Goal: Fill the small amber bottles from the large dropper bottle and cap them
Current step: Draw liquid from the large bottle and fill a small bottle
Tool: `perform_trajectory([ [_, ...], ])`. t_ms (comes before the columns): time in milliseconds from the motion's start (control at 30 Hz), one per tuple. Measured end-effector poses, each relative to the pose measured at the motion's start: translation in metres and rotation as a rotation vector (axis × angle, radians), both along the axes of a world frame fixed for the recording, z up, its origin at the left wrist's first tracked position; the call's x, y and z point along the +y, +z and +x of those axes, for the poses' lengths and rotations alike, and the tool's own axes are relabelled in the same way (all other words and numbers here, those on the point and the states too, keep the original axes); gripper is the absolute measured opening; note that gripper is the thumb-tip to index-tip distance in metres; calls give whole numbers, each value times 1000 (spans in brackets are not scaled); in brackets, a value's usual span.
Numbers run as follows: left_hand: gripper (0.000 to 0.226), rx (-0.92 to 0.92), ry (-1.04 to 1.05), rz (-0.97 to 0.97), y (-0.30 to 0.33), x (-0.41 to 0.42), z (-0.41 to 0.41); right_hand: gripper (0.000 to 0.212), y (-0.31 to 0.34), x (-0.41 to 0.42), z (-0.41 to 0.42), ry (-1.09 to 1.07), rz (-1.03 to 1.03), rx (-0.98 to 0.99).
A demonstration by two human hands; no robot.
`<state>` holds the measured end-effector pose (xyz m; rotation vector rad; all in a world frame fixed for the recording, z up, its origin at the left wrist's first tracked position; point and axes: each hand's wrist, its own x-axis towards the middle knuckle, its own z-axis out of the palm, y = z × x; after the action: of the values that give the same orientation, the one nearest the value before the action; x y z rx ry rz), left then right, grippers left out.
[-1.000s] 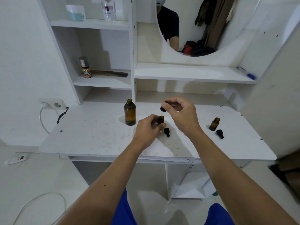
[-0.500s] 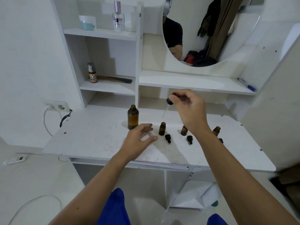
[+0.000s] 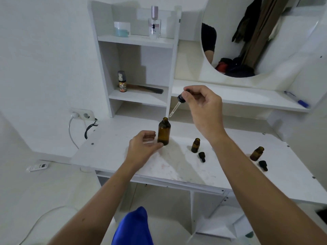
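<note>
The right hand (image 3: 203,106) is raised above the desk (image 3: 109,156), wrist bent, thumb and forefinger pinching the black bulb of the dropper (image 3: 177,106); its grip is clenched on that bulb, and the glass pipette slants down and to the left, its tip just above and to the right of the open mouth of the large amber bottle (image 3: 164,132), not inside it. The left hand (image 3: 143,145) reaches in low from the left of the large amber bottle; its fingers are loosely curved toward the glass and its thumb touches the bottle's base, but the grip is released and encloses nothing.

The large amber bottle stands upright and uncapped on the white desk; to its right stands a small amber bottle (image 3: 195,145), uncapped, with a black cap (image 3: 201,156) lying just in front of it; further right, well apart, a second small amber bottle (image 3: 257,153) stands with its own black cap (image 3: 263,165) beside it. The desk surface in front of the large bottle shows faint reddish smears.

Behind the large bottle rises a white shelf unit (image 3: 138,41); its top shelf carries a clear perfume bottle (image 3: 154,23) and a white jar (image 3: 122,29); the shelf below holds a small printed bottle (image 3: 122,82) and a dark comb (image 3: 150,89). Up and to the right hangs a round mirror (image 3: 247,36); a blue pen (image 3: 297,99) lies on the ledge beneath it. To the left, a wall socket (image 3: 82,114) holds a white plug.
</note>
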<state>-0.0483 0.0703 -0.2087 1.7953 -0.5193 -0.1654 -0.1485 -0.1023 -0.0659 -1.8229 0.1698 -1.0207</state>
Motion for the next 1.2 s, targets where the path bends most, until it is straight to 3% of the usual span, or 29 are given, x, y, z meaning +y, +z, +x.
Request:
perform_trajectory([
  [533,59,20,-15,-53,2,-29,13,14,-30,7,38,48,-89,205],
  [733,58,33,-30,-59,4,-28,12,15,-51,5,45,40,-31,308],
  [1200,60,17,-28,-35,1,-29,14,7,-56,9,49,-26,-70,320],
])
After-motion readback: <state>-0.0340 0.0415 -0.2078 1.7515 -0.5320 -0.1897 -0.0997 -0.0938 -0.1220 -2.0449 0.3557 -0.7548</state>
